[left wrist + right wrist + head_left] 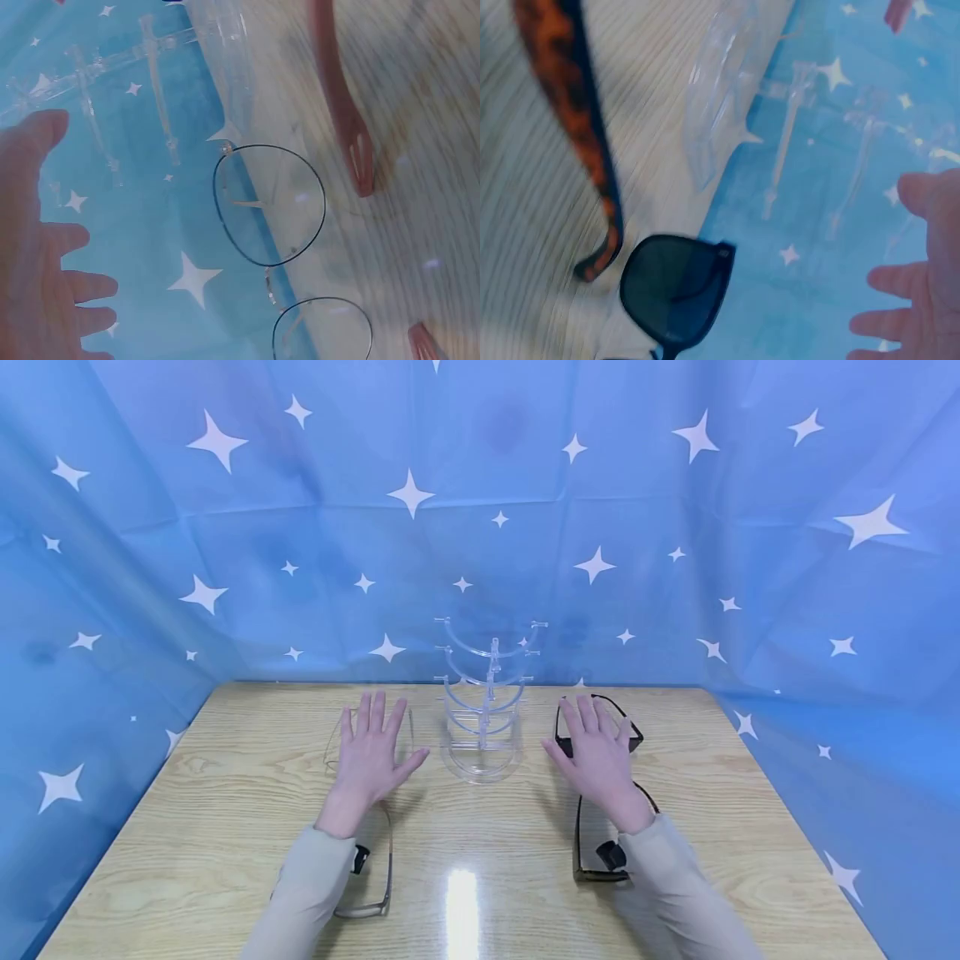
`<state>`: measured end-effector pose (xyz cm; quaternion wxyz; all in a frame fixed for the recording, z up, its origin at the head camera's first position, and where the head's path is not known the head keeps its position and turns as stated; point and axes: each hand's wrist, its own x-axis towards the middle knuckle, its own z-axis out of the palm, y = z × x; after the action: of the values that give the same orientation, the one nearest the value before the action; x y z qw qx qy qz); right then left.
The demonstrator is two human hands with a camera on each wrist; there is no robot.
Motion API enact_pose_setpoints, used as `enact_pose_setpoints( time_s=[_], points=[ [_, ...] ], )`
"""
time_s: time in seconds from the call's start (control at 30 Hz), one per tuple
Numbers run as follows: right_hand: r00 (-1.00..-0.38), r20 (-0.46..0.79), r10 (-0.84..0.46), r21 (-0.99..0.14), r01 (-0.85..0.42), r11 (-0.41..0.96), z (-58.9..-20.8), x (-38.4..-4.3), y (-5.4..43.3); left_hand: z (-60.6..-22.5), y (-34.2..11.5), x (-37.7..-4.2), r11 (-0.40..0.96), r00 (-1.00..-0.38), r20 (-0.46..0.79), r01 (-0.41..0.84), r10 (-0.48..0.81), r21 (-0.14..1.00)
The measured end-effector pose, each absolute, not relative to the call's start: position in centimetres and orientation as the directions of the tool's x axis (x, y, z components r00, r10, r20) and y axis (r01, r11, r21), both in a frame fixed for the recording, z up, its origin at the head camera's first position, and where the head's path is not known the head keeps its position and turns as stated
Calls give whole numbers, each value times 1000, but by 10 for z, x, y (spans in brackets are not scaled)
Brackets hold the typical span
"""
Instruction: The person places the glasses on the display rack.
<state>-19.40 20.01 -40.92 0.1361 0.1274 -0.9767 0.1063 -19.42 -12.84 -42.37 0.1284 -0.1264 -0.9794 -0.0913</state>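
Note:
My left hand (pixel 367 762), fingers spread, is held over thin round wire-rimmed glasses (pixel 270 283) and grips nothing. Beneath its wrist is a second pair of glasses (pixel 389 870) with brownish temples, partly hidden by the sleeve. On the other side my right hand (pixel 600 762) hovers palm down with straight fingers above dark-lensed sunglasses (pixel 675 289). Below the right wrist sits another dark pair of glasses (pixel 578 852); the right wrist view shows its tortoiseshell temple (pixel 577 135). Between the hands stands a clear plastic glasses stand (pixel 491 681) with several curved tiers, bearing no glasses.
Everything stands on a light wood-grain table (pixel 480 827), with a bright light reflection near its front. A blue curtain (pixel 487 552) with white stars hangs behind the table and along both sides. The stand is close to the table's back edge.

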Motion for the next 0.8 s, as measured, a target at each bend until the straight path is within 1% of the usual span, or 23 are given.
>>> enact_pose_setpoints(
  time_s=[0.13, 0.33, 0.53, 0.63, 0.8],
  points=[
    [-916, 309, -255, -213, -328, 921, -409, -189, 189, -422, -134, -186, 948, -917, 319, 290, 238, 127],
    [-855, 386, -345, -246, -456, 855, -409, -181, 169, -418, -146, -172, 944, -907, 343, 303, 244, 129],
    [-811, 432, -395, -320, -547, 773, -413, -174, 147, -416, -163, -157, 945, -893, 375, 309, 249, 109],
    [-789, 457, -410, -346, -582, 736, -417, -171, 136, -414, -171, -148, 946, -900, 373, 295, 227, 136],
    [-755, 493, -432, -373, -632, 680, -424, -164, 118, -410, -183, -132, 941, -926, 328, 264, 186, 213]
  ],
)
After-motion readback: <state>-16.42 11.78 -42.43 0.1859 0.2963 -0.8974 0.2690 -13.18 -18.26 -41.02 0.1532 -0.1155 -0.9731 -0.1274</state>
